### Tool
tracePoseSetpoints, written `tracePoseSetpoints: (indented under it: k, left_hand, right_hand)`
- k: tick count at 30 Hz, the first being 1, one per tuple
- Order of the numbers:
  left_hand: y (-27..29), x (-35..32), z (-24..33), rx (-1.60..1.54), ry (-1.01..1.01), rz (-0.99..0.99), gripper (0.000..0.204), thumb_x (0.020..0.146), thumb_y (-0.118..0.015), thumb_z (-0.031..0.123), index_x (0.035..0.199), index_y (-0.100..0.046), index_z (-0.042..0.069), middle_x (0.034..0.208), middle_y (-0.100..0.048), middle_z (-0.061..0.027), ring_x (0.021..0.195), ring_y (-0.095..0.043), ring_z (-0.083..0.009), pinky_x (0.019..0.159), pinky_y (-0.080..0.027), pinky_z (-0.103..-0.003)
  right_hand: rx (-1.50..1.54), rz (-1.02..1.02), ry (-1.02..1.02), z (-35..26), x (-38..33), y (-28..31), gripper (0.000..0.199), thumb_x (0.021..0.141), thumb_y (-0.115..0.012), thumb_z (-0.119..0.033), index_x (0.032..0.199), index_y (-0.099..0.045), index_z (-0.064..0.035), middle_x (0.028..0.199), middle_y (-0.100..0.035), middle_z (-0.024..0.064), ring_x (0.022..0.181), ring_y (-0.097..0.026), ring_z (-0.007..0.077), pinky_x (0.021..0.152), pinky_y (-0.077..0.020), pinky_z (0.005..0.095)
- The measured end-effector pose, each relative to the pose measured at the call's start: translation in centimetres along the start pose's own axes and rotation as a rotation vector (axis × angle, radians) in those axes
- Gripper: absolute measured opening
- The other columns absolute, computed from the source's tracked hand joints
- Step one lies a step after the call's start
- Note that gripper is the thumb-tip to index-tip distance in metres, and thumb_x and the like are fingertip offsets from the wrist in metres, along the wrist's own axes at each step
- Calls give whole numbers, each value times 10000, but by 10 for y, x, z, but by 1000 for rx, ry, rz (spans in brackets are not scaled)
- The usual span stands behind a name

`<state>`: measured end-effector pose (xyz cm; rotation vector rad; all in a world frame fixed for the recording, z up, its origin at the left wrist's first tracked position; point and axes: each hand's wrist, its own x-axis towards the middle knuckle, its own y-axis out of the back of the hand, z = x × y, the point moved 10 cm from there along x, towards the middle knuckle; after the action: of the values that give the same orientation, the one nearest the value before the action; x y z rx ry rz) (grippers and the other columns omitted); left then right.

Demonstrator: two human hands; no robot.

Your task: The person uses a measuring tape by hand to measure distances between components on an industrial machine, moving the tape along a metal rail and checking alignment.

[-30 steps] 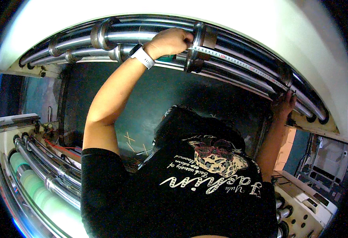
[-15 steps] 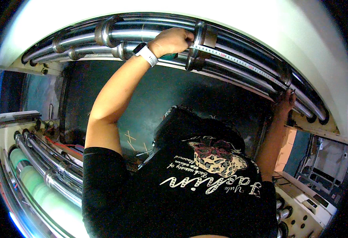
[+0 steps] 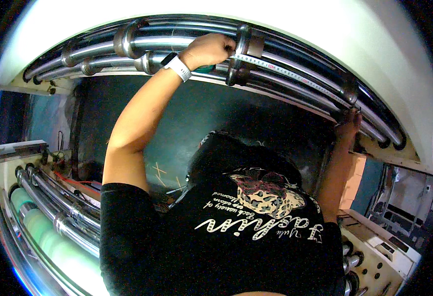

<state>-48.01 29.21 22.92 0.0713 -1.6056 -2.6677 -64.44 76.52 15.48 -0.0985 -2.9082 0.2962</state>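
A white measuring tape (image 3: 285, 73) runs stretched along the shiny metal rollers, spanning the gap between two collars. My left hand (image 3: 207, 51), with a white-banded watch (image 3: 179, 68) on its wrist, is closed on the tape at the left collar (image 3: 244, 49). Under that palm shows part of a dark green tape case (image 3: 206, 69). At the other end, my right hand (image 3: 349, 123) has its fingers closed near the right collar (image 3: 350, 91), where the tape ends. Shadow hides how those fingertips grip it.
Further collars (image 3: 125, 41) sit on the rollers to the left. A pale curved machine panel (image 3: 216, 9) borders the rollers beyond. At lower left are more rollers (image 3: 73, 228) and a light green cylinder (image 3: 53, 241). Thin sticks (image 3: 158, 169) lie below on the dark floor.
The view has shifted slightly, so the rollers and hands appear a little further left. The right hand's fingers have moved slightly at the tape's end; the tape stays stretched.
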Motion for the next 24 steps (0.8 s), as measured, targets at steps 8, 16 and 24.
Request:
tracePoseSetpoints:
  k: [8, 16, 24]
  left_hand:
    - [-24, -21, 2, 51, -174, 142, 168, 759, -511, 203, 854, -580, 82, 769, -571, -171, 736, -551, -347, 630, -438, -417]
    - [-102, -82, 17, -153, 24, -186, 108, 722, -543, 140, 775, -563, 48, 756, -566, -164, 717, -542, -339, 611, -427, -399]
    - [-153, -76, 56, -160, 2, -222, 126, 729, -553, 160, 766, -563, 39, 774, -567, -174, 730, -534, -361, 605, -419, -414]
  right_hand:
    - [-1147, -82, 253, -7, -14, 23, 246, 790, -588, -208, 956, -532, -35, 706, -493, 27, 608, -415, 130, 537, -368, 261]
    - [-1173, -645, 229, -61, -16, -37, 246, 840, -480, -230, 1039, -539, -99, 1028, -539, 160, 916, -529, 314, 773, -421, 369]
    - [-1377, -840, 282, -82, -8, -71, 198, 820, -495, -255, 916, -564, -96, 934, -553, 117, 846, -528, 330, 727, -427, 403]
